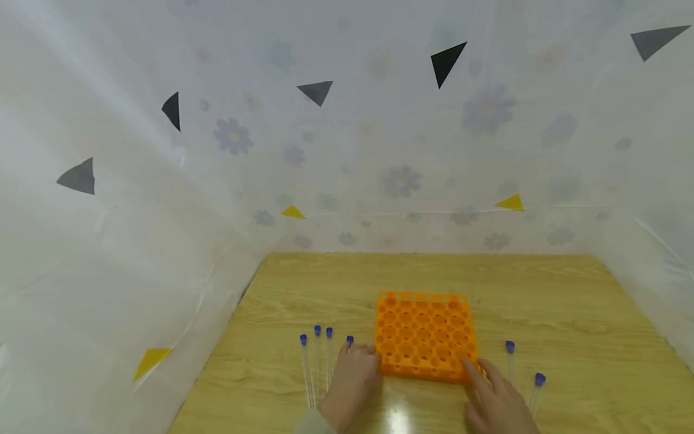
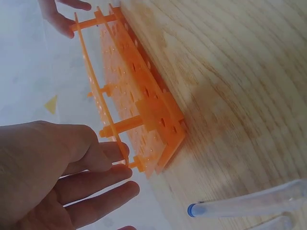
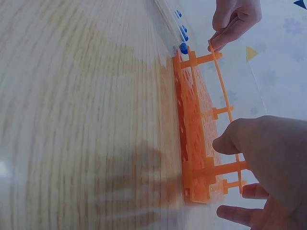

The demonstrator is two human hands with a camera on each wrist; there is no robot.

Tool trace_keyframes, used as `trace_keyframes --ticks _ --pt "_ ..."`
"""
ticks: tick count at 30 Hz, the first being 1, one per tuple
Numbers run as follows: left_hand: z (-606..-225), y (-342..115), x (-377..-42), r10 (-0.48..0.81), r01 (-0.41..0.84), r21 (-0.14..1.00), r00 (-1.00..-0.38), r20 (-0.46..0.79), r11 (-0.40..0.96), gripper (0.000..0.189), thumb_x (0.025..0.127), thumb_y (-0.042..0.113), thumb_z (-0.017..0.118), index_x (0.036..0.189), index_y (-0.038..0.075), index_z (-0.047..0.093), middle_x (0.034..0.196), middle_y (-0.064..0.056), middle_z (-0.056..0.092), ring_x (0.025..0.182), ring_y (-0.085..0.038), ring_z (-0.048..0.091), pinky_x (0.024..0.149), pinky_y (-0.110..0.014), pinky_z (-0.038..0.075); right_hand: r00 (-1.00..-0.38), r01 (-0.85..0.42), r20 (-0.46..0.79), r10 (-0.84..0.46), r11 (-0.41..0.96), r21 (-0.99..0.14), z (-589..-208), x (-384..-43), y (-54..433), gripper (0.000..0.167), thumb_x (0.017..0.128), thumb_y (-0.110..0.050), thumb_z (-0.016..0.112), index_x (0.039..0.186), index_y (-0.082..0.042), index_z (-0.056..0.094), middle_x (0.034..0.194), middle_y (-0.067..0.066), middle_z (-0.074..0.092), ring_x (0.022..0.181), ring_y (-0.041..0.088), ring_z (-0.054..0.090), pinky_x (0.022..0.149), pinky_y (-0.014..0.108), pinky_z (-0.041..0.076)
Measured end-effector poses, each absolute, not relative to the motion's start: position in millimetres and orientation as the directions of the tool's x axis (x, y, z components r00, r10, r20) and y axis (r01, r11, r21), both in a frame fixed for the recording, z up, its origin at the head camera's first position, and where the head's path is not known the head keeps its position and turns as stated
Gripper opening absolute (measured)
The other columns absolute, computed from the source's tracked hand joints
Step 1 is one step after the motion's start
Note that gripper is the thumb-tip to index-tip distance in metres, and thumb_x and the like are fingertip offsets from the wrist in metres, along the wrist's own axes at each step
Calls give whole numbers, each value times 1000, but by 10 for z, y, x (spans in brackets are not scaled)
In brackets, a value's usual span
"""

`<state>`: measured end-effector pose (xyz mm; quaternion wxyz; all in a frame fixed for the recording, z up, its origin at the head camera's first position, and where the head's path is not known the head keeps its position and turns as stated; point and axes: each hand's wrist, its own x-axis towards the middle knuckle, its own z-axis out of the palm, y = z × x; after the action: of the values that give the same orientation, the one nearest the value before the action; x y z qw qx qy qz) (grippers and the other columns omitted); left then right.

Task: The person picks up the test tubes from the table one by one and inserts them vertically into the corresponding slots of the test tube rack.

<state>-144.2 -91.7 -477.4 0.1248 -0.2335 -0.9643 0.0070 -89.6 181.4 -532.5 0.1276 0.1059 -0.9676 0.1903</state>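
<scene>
An orange test tube rack (image 1: 425, 372), its tiers full of round holes, stands upright on the table. At its left end, my left hand (image 1: 353, 377) holds the edge of the top plate. In the left wrist view the fingers (image 2: 98, 189) reach past that plate's corner. My right hand (image 1: 496, 398) grips the right end of the top tier, the thumb (image 3: 228, 139) on the near side and the other fingers by the end. No tubes show in the rack's holes.
Left of the rack lie several clear test tubes (image 1: 307, 371) with blue caps, one partly behind my left hand. Two more blue-capped tubes (image 1: 510, 355) lie to the right. White sheeting (image 1: 368, 150) with flowers and triangles encloses the wooden table (image 1: 434, 271).
</scene>
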Motion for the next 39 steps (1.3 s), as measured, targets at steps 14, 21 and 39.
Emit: trace_keyframes --ticks 14,21,39 --pt "-4757 -880 -1293 448 450 -52 -858 249 891 23 71 2 75 58 16 64 64 8 60 64 -10 62 88 -49 56 -960 -206 252 -122 916 -343 -5359 -737 1820 73 72 -26 85 137 -16 54 131 18 56 97 33 65 74 52 55" --pt "-4777 -893 -1227 449 467 5 -852 271 884 21 71 4 77 58 16 65 63 8 59 63 -10 61 88 -53 55 -971 -185 209 -114 914 -361 -5388 -632 1822 76 72 -27 86 139 -17 52 133 18 56 102 33 64 78 54 54" --pt "-4879 -984 -1332 412 474 163 -857 309 865 53 80 49 73 117 12 63 94 2 63 83 -12 58 85 -36 54 -933 -227 339 -124 932 -283 -5452 -619 1852 80 68 -28 89 138 -22 53 129 13 58 107 35 63 80 55 54"
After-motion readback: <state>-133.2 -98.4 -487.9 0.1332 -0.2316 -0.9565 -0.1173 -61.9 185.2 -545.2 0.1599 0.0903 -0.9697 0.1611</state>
